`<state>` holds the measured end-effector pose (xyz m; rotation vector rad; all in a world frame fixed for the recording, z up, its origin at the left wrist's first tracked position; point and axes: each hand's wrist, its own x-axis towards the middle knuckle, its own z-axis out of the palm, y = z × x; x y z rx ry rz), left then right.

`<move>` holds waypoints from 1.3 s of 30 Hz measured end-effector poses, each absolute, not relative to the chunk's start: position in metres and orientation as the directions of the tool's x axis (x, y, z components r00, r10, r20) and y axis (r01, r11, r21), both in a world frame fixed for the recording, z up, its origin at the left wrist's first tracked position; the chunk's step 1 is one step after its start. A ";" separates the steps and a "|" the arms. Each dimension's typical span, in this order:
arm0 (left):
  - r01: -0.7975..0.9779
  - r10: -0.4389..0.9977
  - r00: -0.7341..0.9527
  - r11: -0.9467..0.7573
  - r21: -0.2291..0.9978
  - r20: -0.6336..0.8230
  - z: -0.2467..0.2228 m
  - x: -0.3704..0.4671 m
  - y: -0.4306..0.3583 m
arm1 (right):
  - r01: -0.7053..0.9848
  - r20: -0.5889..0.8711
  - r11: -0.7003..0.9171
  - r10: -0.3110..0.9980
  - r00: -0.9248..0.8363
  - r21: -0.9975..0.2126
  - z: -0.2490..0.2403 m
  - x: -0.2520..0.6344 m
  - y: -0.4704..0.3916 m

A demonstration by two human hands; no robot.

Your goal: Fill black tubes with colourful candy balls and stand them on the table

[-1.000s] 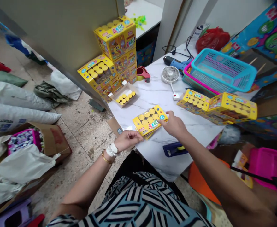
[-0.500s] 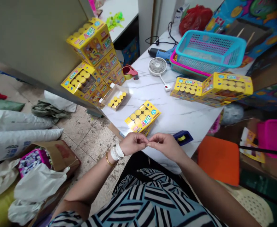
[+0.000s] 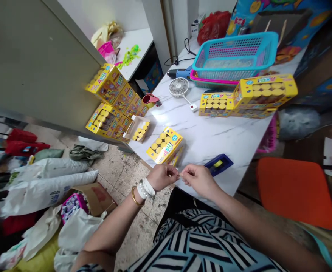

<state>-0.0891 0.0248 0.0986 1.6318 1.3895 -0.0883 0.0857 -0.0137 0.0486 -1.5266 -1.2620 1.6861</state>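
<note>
Head view: left hand (image 3: 162, 177) and right hand (image 3: 198, 180) meet at the fingertips beside a yellow windowed cardboard box (image 3: 168, 150), neither gripping it.
Fingers curl nearly closed; whether they pinch something small, I cannot tell. The box sits near the edge of a white marble-patterned table (image 3: 205, 138), above speckled floor tiles (image 3: 132, 166).

Holding pinched fingertips of the left hand (image 3: 160, 178) and right hand (image 3: 200, 181) together, with any item between them too small to tell; working at the near edge of a marble-patterned table (image 3: 208, 136), near a yellow window box (image 3: 168, 152) of yellow-lidded tubs (image 3: 162, 140) and a dark-blue tray (image 3: 225, 163).
</note>
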 end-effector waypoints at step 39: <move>0.813 0.579 0.541 -0.547 0.201 -0.610 0.076 -0.106 0.191 | -0.592 -0.580 -0.328 0.757 0.302 -0.736 -0.031 -0.048 0.032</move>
